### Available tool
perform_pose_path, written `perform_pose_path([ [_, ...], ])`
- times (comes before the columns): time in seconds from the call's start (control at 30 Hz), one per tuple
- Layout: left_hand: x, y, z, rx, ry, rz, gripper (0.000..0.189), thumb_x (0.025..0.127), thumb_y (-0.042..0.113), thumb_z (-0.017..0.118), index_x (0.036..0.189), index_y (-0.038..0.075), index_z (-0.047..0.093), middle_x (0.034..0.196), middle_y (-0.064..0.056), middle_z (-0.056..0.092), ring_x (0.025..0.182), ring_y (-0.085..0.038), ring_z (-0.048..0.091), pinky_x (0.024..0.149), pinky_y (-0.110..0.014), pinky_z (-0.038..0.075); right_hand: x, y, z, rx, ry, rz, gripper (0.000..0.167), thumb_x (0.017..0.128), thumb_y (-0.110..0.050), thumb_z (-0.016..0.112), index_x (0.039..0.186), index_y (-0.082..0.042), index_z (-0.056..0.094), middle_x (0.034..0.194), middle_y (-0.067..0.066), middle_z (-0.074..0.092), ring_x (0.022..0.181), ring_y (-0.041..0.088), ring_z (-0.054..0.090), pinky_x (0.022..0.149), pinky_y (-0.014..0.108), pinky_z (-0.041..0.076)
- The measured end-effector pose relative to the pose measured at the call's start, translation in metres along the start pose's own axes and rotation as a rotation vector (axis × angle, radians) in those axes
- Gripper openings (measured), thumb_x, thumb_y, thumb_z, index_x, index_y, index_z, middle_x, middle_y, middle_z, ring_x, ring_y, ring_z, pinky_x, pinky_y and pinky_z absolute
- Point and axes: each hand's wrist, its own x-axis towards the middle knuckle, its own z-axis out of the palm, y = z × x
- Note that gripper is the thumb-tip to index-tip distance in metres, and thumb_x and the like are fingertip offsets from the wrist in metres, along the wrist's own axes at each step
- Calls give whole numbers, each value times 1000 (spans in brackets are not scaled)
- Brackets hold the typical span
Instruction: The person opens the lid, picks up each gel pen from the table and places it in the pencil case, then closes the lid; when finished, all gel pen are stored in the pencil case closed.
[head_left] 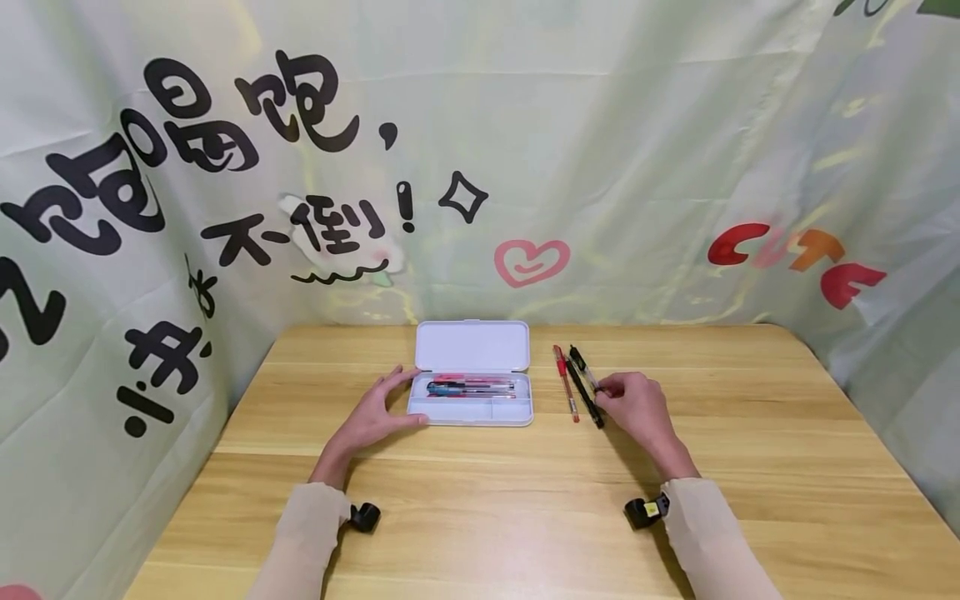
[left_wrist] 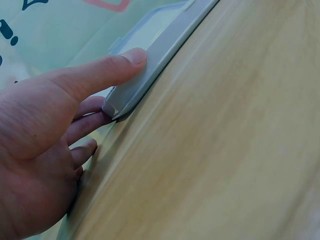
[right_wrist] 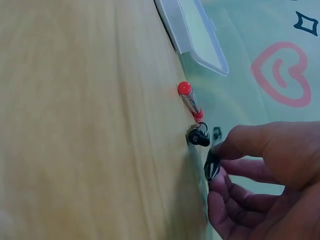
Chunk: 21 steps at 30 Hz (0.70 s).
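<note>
A white pencil case lies with its lid raised at the back of the table. Several pens, red and blue among them, lie in its long rear compartment. My left hand holds the case's left end, the thumb on the front wall and the fingers spread round the side. To the right, my right hand pinches a black pen with a clear barrel between thumb and fingertips. Close beside that pen lie another black pen and a red pen.
The wooden table ends at a pale printed cloth hanging behind it and at both sides. Two smaller front compartments of the case show between a low divider.
</note>
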Motion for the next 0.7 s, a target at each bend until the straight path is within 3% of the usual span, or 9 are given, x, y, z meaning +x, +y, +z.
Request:
perform_pose_path([
  [0.37,0,-1,0,-4,-6,-3,87,81,42,87,155,22,46,169,-19,18,153,-50,6,114,-76,10,0,-9,6,87,74,-117,21,92,-3,68,111,3,76,88,11,74,76,21,67,58,26,52],
  [0.57,1,0,0,-1,-7,6,89,81,43,88,156,21,46,169,-19,19,154,-48,7,116,-74,10,-1,-21,19,137,83,-201,18,93,-1,71,109,2,76,91,11,75,80,23,70,65,26,56],
  [0.7,1,0,0,1,-3,6,88,81,44,87,155,21,47,169,-19,19,153,-49,7,115,-75,10,1,-32,29,176,85,-254,17,91,2,73,108,1,77,91,11,75,79,22,69,63,25,56],
])
